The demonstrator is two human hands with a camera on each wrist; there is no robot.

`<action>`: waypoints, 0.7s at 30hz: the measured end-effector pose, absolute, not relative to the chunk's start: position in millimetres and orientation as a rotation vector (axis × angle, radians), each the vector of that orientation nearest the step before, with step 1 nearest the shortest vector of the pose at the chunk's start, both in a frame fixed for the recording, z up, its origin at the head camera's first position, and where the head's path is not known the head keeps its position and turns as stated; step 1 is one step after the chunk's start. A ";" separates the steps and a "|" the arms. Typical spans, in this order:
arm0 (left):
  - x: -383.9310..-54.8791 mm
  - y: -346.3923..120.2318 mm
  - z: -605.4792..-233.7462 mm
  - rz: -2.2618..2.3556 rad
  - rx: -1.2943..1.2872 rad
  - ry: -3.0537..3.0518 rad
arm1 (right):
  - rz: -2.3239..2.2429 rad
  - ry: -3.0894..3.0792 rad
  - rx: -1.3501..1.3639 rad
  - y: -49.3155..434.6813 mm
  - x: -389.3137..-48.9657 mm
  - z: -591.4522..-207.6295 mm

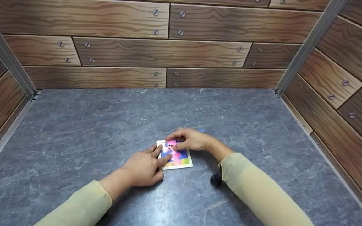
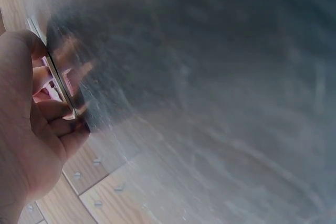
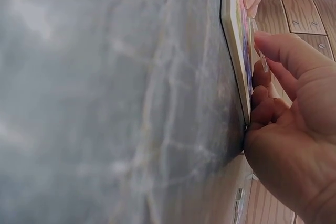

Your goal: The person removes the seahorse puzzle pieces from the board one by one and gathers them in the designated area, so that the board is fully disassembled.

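Note:
A small flat picture board (image 1: 182, 161) with a pink figure, blue and yellow areas and a pale border lies on the table. My left hand (image 1: 145, 168) rests at its left side, two extended fingers lying on the picture. In the left wrist view its thumb (image 2: 38, 45) touches the board's edge. My right hand (image 1: 192, 139) is over the far right part of the board. Its thumb and fingers pinch a thin, clear-edged flat piece (image 3: 261, 53), seen in the right wrist view. The piece's face is hidden.
A bit of a blue thing (image 1: 201, 130) shows behind the right hand, mostly covered. The grey marbled tabletop (image 1: 121, 113) is bounded by wood-patterned walls (image 1: 121, 51) at the back and sides. A dark device (image 1: 216, 180) sits under the right cuff.

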State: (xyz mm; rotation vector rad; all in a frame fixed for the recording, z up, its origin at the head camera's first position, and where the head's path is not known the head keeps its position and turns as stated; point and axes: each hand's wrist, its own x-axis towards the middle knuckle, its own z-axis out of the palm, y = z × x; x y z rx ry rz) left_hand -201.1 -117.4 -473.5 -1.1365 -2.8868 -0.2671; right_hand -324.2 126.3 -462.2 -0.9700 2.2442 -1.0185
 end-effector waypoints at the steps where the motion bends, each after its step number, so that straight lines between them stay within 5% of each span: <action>1: -201.1 -117.3 -473.5 -0.266 -1.138 -2.885 | -1.027 2.242 -0.958 126.3 -324.0 -462.1; 21: -200.6 -116.8 -474.6 -0.270 -1.127 -2.868 | -1.149 2.226 -0.871 126.2 -323.6 -463.8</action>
